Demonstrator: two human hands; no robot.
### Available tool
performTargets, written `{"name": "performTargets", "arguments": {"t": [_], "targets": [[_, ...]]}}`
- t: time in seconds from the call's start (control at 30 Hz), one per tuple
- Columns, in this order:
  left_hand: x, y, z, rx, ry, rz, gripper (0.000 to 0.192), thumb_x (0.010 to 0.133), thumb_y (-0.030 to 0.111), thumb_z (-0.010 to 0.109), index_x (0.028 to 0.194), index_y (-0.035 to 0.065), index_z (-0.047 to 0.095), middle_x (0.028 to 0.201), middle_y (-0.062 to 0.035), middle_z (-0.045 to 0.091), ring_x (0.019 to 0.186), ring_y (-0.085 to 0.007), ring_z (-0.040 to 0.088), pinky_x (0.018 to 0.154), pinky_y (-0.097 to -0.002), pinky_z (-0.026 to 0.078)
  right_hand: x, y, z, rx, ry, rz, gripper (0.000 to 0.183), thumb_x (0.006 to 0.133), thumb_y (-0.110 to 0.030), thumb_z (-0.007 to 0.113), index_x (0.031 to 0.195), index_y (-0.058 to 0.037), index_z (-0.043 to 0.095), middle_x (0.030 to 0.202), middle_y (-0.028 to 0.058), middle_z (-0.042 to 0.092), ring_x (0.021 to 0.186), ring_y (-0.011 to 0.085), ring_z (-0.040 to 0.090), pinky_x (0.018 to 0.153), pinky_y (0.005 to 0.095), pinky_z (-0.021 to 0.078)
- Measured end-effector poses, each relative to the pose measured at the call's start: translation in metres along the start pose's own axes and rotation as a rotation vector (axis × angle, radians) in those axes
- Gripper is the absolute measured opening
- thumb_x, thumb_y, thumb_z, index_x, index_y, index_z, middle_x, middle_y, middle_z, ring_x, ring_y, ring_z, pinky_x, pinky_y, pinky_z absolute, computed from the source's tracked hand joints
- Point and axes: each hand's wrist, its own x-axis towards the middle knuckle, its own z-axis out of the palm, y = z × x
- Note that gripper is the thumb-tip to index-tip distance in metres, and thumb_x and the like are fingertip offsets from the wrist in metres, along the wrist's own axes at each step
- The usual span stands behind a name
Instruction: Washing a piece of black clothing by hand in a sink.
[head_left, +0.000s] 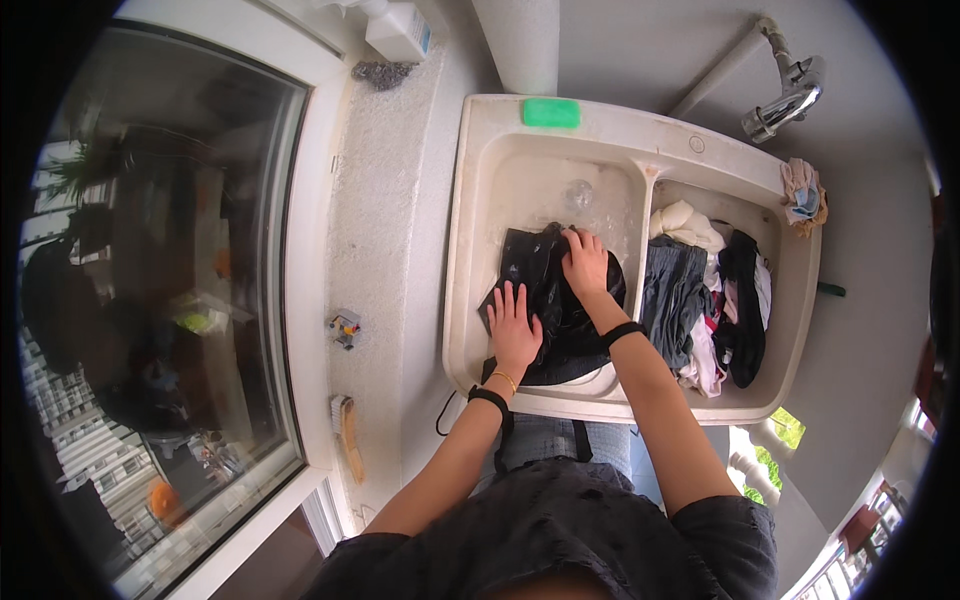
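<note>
A wet black garment (551, 300) lies bunched in the left basin of a double laundry sink (480, 180). My left hand (516, 330) rests flat on its left part, fingers spread, palm down. At the garment's upper edge is my right hand (586, 262), its fingers bent over a fold; whether they pinch the cloth is hard to tell. In the right basin lies a heap of laundry: a grey garment (673, 296), a cream cloth (686, 225), a black piece (742, 307) and pinkish-white cloth (703, 356). A green bar of soap (551, 113) sits on the sink's back rim.
A chrome faucet (787, 105) juts from the wall at upper right. Crumpled cloths (805, 196) hang on the right rim. On the left ledge are a wooden-handled brush (347, 439), a small colourful object (344, 328), a dark scouring pad (382, 73) and a white bottle (397, 31).
</note>
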Motion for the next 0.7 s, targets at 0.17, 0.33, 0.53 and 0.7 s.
{"name": "performTargets", "arguments": {"t": [0.17,0.33,0.53,0.7], "targets": [[-0.01,-0.02,-0.005,0.021,0.002,-0.04,0.067,0.082,0.021,0.059,0.145,0.0056,0.038,0.154,-0.0194,0.027,0.143,-0.0397,0.024,0.114,-0.0559,0.022,-0.083,-0.033,-0.028,0.236,-0.176,-0.169,0.021,0.08,-0.02,0.068,0.098,-0.0137,0.061,0.096,0.007,0.056,0.087,0.0263,0.061,0.067,0.0387,0.0518],[-0.005,-0.005,-0.005,0.004,-0.031,-0.018,0.07,0.08,0.018,0.059,0.146,0.006,0.036,0.155,-0.0195,0.026,0.143,-0.0404,0.023,0.114,-0.0559,0.021,-0.106,-0.012,-0.024,0.072,-0.171,-0.106,0.023,0.085,-0.027,0.066,0.071,-0.0116,0.054,0.07,0.0056,0.058,0.062,0.0245,0.063,0.053,0.0379,0.0513],[0.002,-0.012,-0.003,0.008,0.001,-0.017,0.07,0.081,0.019,0.059,0.146,0.0062,0.036,0.154,-0.0196,0.028,0.142,-0.0405,0.024,0.114,-0.0558,0.022,-0.084,-0.02,-0.004,0.033,-0.093,-0.056,0.026,0.086,-0.028,0.064,0.069,-0.0112,0.054,0.064,0.0063,0.058,0.059,0.0248,0.064,0.049,0.0381,0.0507],[0.003,-0.012,-0.004,0.005,0.0,-0.024,0.07,0.081,0.019,0.059,0.146,0.0069,0.036,0.154,-0.0193,0.028,0.142,-0.0402,0.025,0.114,-0.0554,0.022,-0.04,0.01,-0.002,0.178,-0.318,-0.008,0.021,0.086,-0.031,0.065,0.081,-0.0112,0.06,0.072,0.0093,0.061,0.065,0.0324,0.064,0.06,0.0439,0.0524]]}}
